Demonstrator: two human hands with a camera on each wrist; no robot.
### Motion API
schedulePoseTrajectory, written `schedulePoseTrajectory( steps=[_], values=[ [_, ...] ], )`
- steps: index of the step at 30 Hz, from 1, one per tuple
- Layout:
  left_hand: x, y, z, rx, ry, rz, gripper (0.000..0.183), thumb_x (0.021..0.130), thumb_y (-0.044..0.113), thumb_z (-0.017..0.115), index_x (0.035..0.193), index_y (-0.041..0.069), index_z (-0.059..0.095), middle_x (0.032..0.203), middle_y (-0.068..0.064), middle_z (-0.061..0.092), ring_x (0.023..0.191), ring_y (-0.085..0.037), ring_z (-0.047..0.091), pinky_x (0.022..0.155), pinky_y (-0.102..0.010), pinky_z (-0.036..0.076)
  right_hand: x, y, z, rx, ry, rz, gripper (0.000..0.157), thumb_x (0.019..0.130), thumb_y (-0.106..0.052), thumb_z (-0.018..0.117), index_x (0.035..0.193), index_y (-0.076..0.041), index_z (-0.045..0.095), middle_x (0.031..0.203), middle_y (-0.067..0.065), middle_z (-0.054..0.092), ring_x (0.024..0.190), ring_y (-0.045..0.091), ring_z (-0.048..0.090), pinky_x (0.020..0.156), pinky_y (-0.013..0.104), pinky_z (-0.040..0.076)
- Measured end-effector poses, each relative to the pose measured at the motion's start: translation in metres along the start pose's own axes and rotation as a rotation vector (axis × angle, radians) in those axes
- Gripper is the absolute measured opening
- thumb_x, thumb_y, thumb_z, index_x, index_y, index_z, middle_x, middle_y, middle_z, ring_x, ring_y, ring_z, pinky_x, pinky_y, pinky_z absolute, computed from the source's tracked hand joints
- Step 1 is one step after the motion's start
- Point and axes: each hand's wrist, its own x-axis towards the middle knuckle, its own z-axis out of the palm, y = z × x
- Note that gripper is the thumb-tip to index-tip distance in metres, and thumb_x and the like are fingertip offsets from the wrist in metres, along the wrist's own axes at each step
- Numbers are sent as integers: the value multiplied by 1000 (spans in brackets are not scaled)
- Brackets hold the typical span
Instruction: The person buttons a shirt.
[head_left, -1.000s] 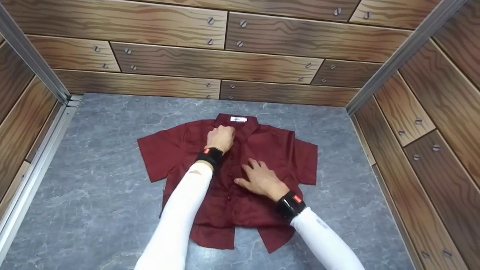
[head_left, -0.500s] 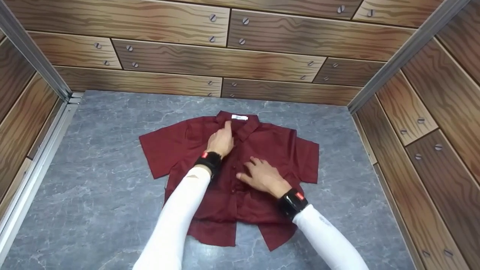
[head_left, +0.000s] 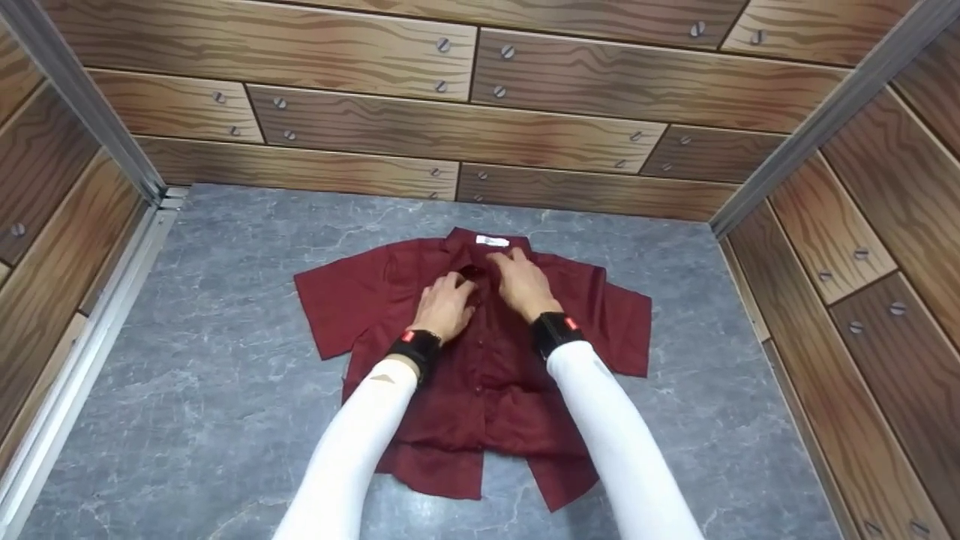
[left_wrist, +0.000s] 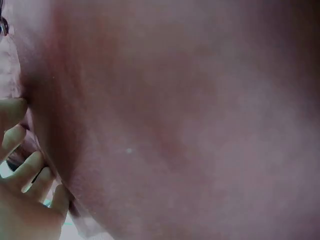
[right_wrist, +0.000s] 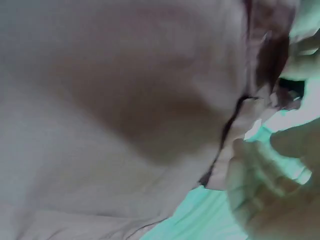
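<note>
A dark red short-sleeved shirt (head_left: 420,405) lies spread front-up, with its collar pointing away from me and a white label (head_left: 492,241) inside the neck. My left hand (head_left: 446,304) pinches the front edge of the shirt just below the collar, where the cloth lifts and a small dark gap shows. Close beside it, my right hand (head_left: 525,285) reaches over the other collar flap with its fingers spread. In the right wrist view, the right thumb and fingers (right_wrist: 240,175) stand apart near the collar edge. Small buttons run down the middle of the shirt front.
The shirt rests on a grey marbled surface (head_left: 225,390). Wood-patterned panels rise at the back (head_left: 360,127), left and right, with metal rails (head_left: 90,352) along the left side and corners. Both forearms lie across the shirt's lower part.
My right hand has moved up from the shirt's chest to the collar. The left hand has drawn back slightly from the neck, its pointing finger now bent, and the cloth there lifts.
</note>
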Motion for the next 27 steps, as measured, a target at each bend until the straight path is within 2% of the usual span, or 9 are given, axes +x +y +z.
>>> schedulePoseTrajectory(
  steps=[1,3,6,11,14,17,21,27],
  values=[
    [-1,1,1,-4,-3,4,38,95,17,73,131,8,67,131,-19,57,122,-41,56,95,-58,48,3,2,3,2,-13,-17,47,99,-2,58,145,-15,60,139,21,55,114,44,63,93,56,53],
    [-2,3,3,-9,-7,9,39,95,16,73,132,8,67,132,-19,56,124,-42,56,95,-58,48,7,5,8,-6,-37,-44,46,101,-2,56,145,-16,61,147,21,50,119,44,61,97,56,51],
    [-2,4,3,-27,-13,7,40,95,15,73,134,8,66,133,-20,55,124,-42,55,95,-59,48,8,8,13,-21,-21,-49,34,102,-4,57,134,-11,66,147,21,50,117,44,62,95,56,52],
    [0,1,0,-46,-46,-28,43,96,15,71,139,12,65,138,-19,53,128,-42,52,98,-58,46,7,18,11,49,151,-114,12,99,-7,65,111,-5,68,133,21,56,107,42,65,90,53,54],
    [1,0,-1,-38,-81,-68,45,97,17,70,142,17,64,140,-18,50,131,-41,49,100,-57,44,3,26,3,106,264,-172,9,99,-8,67,108,-7,69,122,20,57,105,41,61,89,52,51],
    [3,0,-1,-20,-126,-103,46,99,18,66,145,23,63,143,-19,47,134,-40,45,102,-57,41,-1,32,-5,157,314,-199,9,100,-10,66,109,-8,68,111,16,61,101,37,61,87,51,50],
    [6,-1,0,-23,-165,-131,46,101,17,61,146,27,62,147,-19,43,137,-40,41,104,-57,38,-4,33,-13,252,269,-155,11,105,-15,61,114,-10,64,103,10,67,96,30,64,84,48,50],
    [6,-6,4,-173,-177,-107,38,102,24,57,139,24,68,150,-19,42,139,-39,38,107,-60,34,-5,29,-15,372,241,-36,15,108,-18,53,120,-11,59,92,8,68,85,27,65,81,45,50]
  ],
)
